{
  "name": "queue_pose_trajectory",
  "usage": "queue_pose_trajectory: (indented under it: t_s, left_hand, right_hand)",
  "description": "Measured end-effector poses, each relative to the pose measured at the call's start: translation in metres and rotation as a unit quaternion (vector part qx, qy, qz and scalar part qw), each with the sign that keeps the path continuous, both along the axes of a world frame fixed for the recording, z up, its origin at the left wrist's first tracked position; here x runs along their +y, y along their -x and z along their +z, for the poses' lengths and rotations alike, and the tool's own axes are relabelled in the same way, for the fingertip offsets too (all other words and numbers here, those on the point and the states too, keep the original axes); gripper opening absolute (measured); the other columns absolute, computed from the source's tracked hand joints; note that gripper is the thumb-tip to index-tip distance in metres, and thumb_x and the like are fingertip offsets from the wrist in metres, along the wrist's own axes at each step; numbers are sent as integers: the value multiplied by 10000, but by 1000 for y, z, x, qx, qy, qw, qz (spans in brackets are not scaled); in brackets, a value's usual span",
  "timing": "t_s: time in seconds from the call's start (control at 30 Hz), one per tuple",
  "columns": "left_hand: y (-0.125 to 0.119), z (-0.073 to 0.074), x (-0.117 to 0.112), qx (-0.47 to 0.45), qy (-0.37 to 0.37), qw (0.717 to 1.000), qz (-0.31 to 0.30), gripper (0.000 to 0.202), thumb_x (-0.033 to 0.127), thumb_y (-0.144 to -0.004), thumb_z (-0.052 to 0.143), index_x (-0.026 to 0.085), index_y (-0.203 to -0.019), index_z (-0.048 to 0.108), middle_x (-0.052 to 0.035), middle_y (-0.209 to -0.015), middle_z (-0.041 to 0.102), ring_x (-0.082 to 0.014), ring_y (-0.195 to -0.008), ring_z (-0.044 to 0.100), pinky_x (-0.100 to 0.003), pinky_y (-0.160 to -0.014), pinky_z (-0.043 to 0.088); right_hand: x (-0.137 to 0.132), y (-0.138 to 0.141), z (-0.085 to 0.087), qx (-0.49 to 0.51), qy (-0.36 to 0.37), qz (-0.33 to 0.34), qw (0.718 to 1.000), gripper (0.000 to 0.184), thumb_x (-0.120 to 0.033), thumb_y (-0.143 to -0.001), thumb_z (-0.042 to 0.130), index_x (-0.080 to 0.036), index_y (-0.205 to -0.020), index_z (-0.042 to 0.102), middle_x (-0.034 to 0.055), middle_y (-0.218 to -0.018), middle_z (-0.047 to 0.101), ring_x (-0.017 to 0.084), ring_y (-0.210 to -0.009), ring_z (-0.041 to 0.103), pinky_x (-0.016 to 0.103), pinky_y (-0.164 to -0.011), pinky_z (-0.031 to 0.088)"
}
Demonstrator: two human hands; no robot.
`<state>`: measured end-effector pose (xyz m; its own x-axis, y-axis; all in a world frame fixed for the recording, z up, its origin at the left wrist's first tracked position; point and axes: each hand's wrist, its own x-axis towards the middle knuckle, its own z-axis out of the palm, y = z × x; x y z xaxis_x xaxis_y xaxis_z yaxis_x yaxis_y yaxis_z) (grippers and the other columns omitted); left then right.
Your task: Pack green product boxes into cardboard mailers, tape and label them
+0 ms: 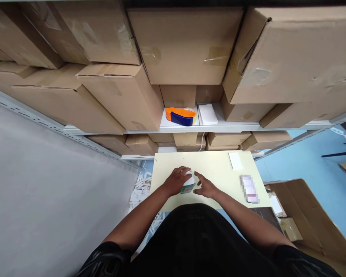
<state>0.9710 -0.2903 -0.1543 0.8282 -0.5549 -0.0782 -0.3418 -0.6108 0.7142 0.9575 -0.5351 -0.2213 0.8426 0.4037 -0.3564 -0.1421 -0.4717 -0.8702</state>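
A small white and green box (188,187) stands on the pale yellow tabletop (210,165), near its front edge. My left hand (176,181) is wrapped over the box's left side and top, its fingers resting on the white face. Just to the right of the box is my right hand (206,187), with thumb and fingers apart and nothing in it. A narrow gap seems to separate its fingertips from the box. Part of the box is hidden under my left fingers.
On the table's right lie a white card (235,161) and a blurred-out phone-like item (249,189). Cardboard boxes (187,46) fill the shelves ahead, with an orange and blue loop (181,116) and white stack (208,114). An open carton (311,219) stands right; paper scraps (140,190) litter the floor left.
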Motion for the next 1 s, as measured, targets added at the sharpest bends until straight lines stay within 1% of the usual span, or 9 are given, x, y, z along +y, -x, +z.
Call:
queue_pose_trajectory:
  t_s: [0.1, 0.23, 0.4, 0.53, 0.67, 0.77, 0.87, 0.93, 1.0]
  left_hand:
    - [17, -7, 10, 17, 2, 998, 61, 488, 118, -826, 562, 251, -1278, 687, -111, -1443, 593, -300, -1361, 511, -501, -1170, 400]
    - [34, -9, 18, 57, 51, 990, 115, 468, 213, -791, 656, 279, -1251, 710, -66, -1426, 619, -285, -1344, 540, -447, -1200, 394]
    - [27, -2, 7, 77, 35, 986, 145, 491, 329, -737, 768, 275, -1221, 699, -73, -1377, 644, -314, -1289, 584, -440, -1156, 429]
    - [2, -4, -3, 51, 11, 992, 114, 510, 287, -746, 754, 255, -1248, 674, -108, -1442, 600, -354, -1359, 526, -472, -1170, 388]
    - [-25, -4, -11, 51, -37, 997, 54, 571, 244, -702, 772, 233, -1258, 645, -133, -1469, 570, -383, -1401, 462, -492, -1156, 371]
    - [-38, 3, -19, 41, -56, 997, 15, 535, 204, -641, 799, 221, -1158, 663, -161, -1361, 624, -410, -1343, 488, -502, -1106, 398]
    - [-42, 12, -27, 40, -86, 996, 0, 449, 175, -611, 795, 216, -1041, 675, -174, -1203, 671, -429, -1252, 533, -510, -1057, 423]
    - [-42, 16, -30, 44, -115, 992, -7, 375, 218, -658, 775, 222, -1019, 675, -159, -1136, 681, -414, -1180, 574, -499, -1026, 442]
    - [-45, 21, -30, 44, -135, 990, -2, 293, 280, -763, 714, 234, -1049, 669, -130, -1088, 689, -372, -1089, 621, -477, -993, 458]
  right_hand:
    - [10, -4, -5, 20, -6, 49, 999, 1090, -274, -648, 851, -334, -1598, 320, 83, -1482, 551, 171, -843, 614, 398, -851, 547]
    - [21, -4, -10, 13, 4, 92, 996, 1098, -318, -640, 876, -266, -1591, 330, 109, -1404, 595, 178, -827, 616, 375, -802, 534]
    - [29, -12, -11, -44, 28, 73, 996, 833, -294, -650, 872, -254, -1403, 516, 64, -1180, 671, 195, -836, 633, 356, -776, 509]
    - [26, -27, -6, -92, 54, 38, 994, 763, -302, -668, 849, -248, -1353, 517, 88, -1244, 627, 203, -862, 641, 368, -792, 513]
    - [20, -41, -8, -86, 85, 27, 992, 756, -328, -684, 840, -239, -1355, 504, 108, -1299, 593, 202, -858, 647, 379, -797, 522]
    - [15, -44, -15, -78, 83, 37, 993, 810, -348, -675, 853, -249, -1385, 475, 106, -1331, 572, 205, -885, 648, 379, -808, 528]
    - [12, -43, -21, -89, 83, 36, 992, 853, -367, -675, 857, -250, -1415, 449, 112, -1358, 552, 201, -890, 640, 389, -832, 529]
    - [12, -43, -21, -91, 83, 29, 992, 823, -359, -686, 849, -247, -1405, 464, 106, -1332, 569, 197, -873, 637, 393, -835, 531]
    - [13, -43, -19, -84, 81, 27, 993, 806, -347, -685, 848, -243, -1395, 481, 100, -1301, 585, 193, -848, 633, 392, -820, 533]
